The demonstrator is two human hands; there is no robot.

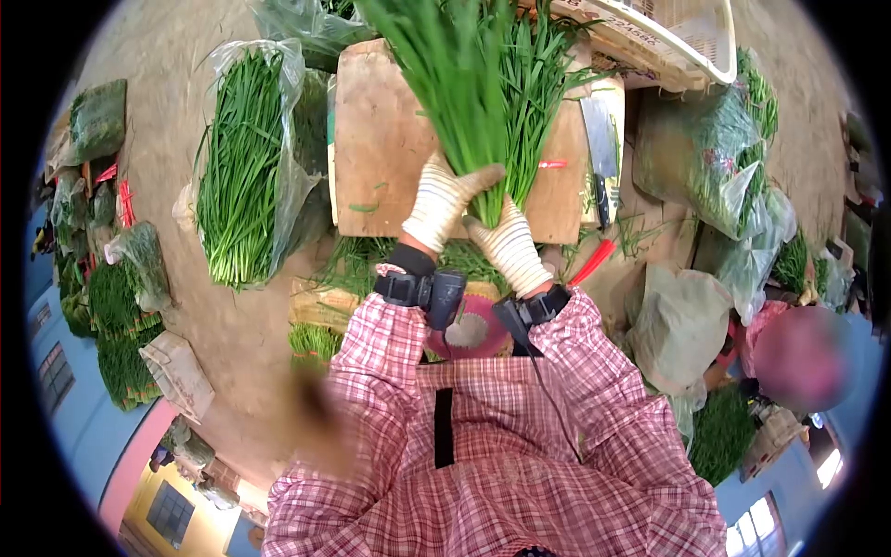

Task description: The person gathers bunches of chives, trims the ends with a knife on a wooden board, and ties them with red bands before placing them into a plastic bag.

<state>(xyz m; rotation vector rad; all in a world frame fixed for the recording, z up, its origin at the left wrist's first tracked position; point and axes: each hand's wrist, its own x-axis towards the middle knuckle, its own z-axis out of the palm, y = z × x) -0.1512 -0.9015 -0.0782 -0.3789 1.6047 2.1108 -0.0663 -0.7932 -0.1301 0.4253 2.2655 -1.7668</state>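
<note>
While the left hand [438, 202] grips the green bunch [464, 102] low on its stems in the head view, the right hand [509, 249] is curled round the stem ends, just below and to the right; how tight that hold is, cannot tell. Bunch is over the worktop [380, 130], straight ahead of the hands. Long axis runs away from the body, leaf tips fanning left, stem ends toward the person. Both hands touch it; right is nearer the stem ends, left sits higher up.

More greens [538, 93] lie along its right side; separate bunch or same one, unclear.

Counts: two hands, both gloved; one gripped bunch; one worktop; one knife [600, 139] at the right edge, handle toward the person; one small red tie [552, 164] beside the greens; one red strip [592, 263] near the right wrist; one white crate [691, 42], far right; one open bag [290, 139] of greens [243, 167], left of the worktop. Bagged greens [719, 139] on the right overlap, no sure count.
</note>
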